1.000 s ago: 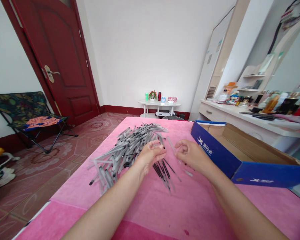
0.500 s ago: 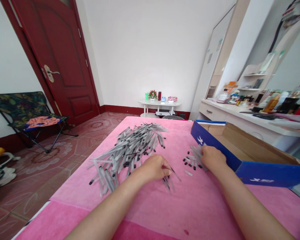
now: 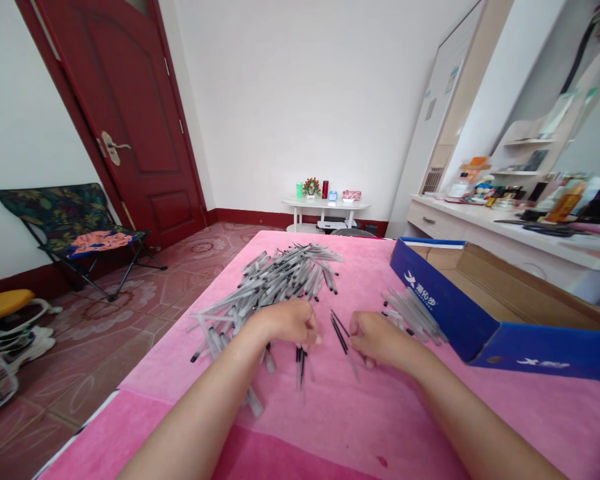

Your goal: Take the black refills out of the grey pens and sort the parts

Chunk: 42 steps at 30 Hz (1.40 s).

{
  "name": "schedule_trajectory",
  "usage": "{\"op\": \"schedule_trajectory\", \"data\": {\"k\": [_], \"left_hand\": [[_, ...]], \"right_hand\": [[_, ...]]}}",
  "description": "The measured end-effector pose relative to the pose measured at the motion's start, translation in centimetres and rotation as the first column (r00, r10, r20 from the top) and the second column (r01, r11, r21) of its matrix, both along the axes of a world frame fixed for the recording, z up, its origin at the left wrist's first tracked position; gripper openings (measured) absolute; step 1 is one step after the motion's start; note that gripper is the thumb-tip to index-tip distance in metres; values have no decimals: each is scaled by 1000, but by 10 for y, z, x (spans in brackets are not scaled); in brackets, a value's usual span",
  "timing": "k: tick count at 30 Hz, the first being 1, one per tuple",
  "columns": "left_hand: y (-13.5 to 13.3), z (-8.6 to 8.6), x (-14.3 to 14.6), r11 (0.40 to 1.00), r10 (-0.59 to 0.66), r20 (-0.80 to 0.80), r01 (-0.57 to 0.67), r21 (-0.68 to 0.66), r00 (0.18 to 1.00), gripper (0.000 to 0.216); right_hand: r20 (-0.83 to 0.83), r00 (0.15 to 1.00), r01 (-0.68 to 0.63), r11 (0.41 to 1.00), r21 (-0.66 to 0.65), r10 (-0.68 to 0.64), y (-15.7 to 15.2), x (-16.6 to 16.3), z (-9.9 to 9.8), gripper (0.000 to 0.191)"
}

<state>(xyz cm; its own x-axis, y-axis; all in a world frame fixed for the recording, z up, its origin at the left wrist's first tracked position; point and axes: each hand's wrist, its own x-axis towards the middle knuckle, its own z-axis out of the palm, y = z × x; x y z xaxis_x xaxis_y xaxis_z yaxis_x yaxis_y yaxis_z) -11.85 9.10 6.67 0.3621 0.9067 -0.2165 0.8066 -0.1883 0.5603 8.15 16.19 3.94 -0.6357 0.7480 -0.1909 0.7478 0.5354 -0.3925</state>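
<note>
Left hand [image 3: 294, 323], right hand [image 3: 381, 337] curled, palms down, black rods [image 3: 339, 334] between

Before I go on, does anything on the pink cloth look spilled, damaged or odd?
One thing stands out: a small dark red mark on the pink cloth, near the picture's bottom edge, unlike the plain pink around it. Stain or scrap, I cannot tell. The heap of translucent tubes is jumbled, with no visible breakage.
</note>
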Motion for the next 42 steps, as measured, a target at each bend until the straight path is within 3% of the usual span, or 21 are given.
{"op": "schedule_trajectory", "data": {"k": [5, 8, 11, 14, 16, 20, 23, 26, 29, 33, 38, 42], "left_hand": [[-2, 9, -26, 972, 215, -12, -213, 99, 976, 24], [-2, 12, -36, 923, 331, -46, -313, 225, 943, 22], [-2, 13, -38, 885, 396, -44, -368, 286, 917, 26], [-4, 15, -34, 854, 444, -40, -409, 321, 895, 28], [-6, 17, -29, 840, 459, -38, -419, 345, 888, 27], [-18, 17, -28, 861, 428, -66, -384, 333, 901, 22], [-37, 14, -36, 891, 358, -78, -315, 328, 931, 17], [-67, 9, -42, 879, 199, -71, -146, 454, 977, 22], [-101, 1, -42, 834, 42, -149, 48, 550, 988, 40], [-131, -12, -41, 827, -88, -297, 236, 510, 951, 60], [-127, -27, -52, 827, -5, -338, 194, 527, 941, 52], [-110, -34, -65, 808, 68, -300, 124, 576, 951, 43]], "right_hand": [[-96, 993, -88, 978, -190, 71, -15, -12, -3, 16], [-66, 996, -60, 998, 7, 61, -23, -18, -3, 15], [-49, 998, -15, 981, 196, 25, -28, -23, -4, 17], [-68, 997, -16, 973, 229, 32, -31, -27, -9, 13], [-100, 994, -34, 983, 182, 53, -34, -29, -13, 7], [-212, 974, -77, 997, 20, 79, -37, -31, -20, 6], [-251, 962, -66, 982, 178, 110, -42, -33, -20, 9], [-269, 946, -90, 947, 309, 178, -51, -37, -15, 9], [-306, 915, -133, 915, 382, 261, -62, -40, -10, 10], [-354, 870, -163, 879, 448, 342, -73, -42, -5, 8], [-319, 819, -303, 832, 464, 477, -79, -44, -7, 16], [-307, 830, -314, 845, 433, 465, -78, -47, -13, 19]]}}
